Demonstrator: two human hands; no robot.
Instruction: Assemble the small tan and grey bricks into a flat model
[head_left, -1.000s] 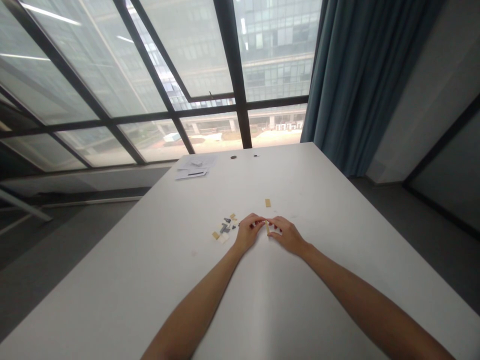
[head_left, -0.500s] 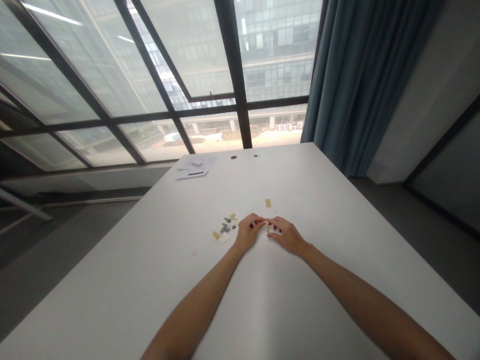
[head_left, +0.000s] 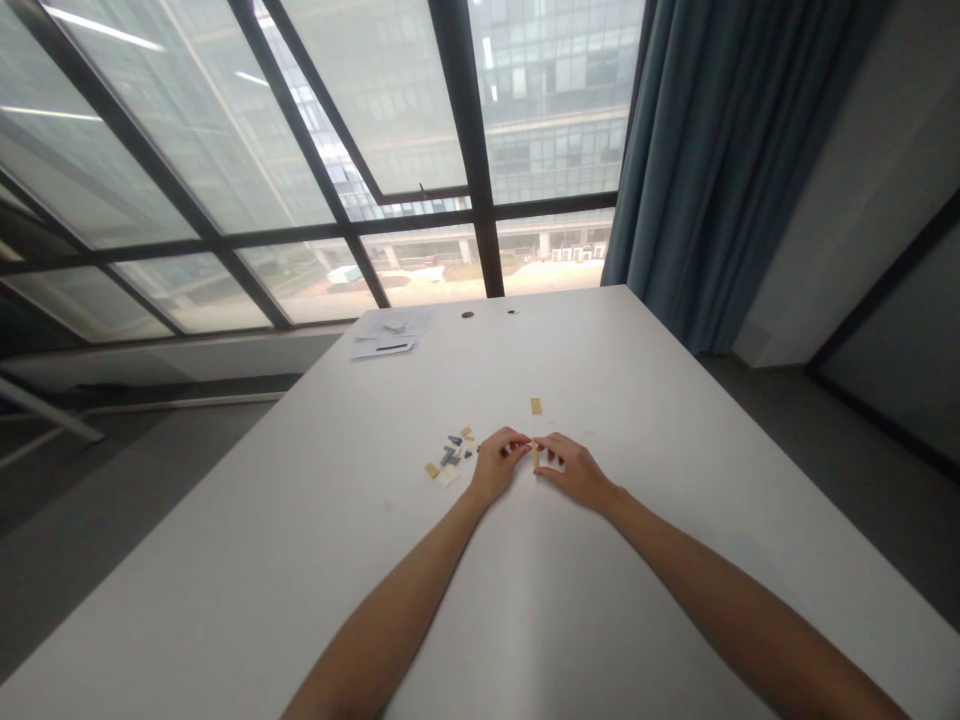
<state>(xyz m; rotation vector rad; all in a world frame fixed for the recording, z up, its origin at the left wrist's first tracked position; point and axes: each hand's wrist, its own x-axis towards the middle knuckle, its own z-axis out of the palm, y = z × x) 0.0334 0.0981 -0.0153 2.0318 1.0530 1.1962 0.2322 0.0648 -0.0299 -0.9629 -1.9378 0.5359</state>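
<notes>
Two hands meet fingertip to fingertip over the white desk [head_left: 600, 620], with a small tan piece [head_left: 534, 455] caught between them. The left hand [head_left: 495, 468] has its grip drawn nearly closed, thumb and forefinger pinched onto the piece from its side. The right hand [head_left: 574, 470] does the same from the other side, its other fingers curled loosely above the desk. The piece is narrow and stands roughly on end, low over the desk or touching it; it is too small to tell which. Both forearms are bare and stretch back toward the near edge of the desk.

Just beside the left hand, on its outer side, lies a little scatter of parts [head_left: 451, 455], some tan, some dark grey, some pale. A single tan tile [head_left: 535, 405] lies flat by itself a little beyond the hands, apart from the scatter. Well beyond, near the far edge, a few sheets of paper [head_left: 391, 335] lie on the desk, and two small dark spots [head_left: 468, 314] mark the surface beside them. Behind the desk rises a big window [head_left: 375, 150] with dark frames, and a blue-grey curtain [head_left: 712, 150] hangs at its right.
</notes>
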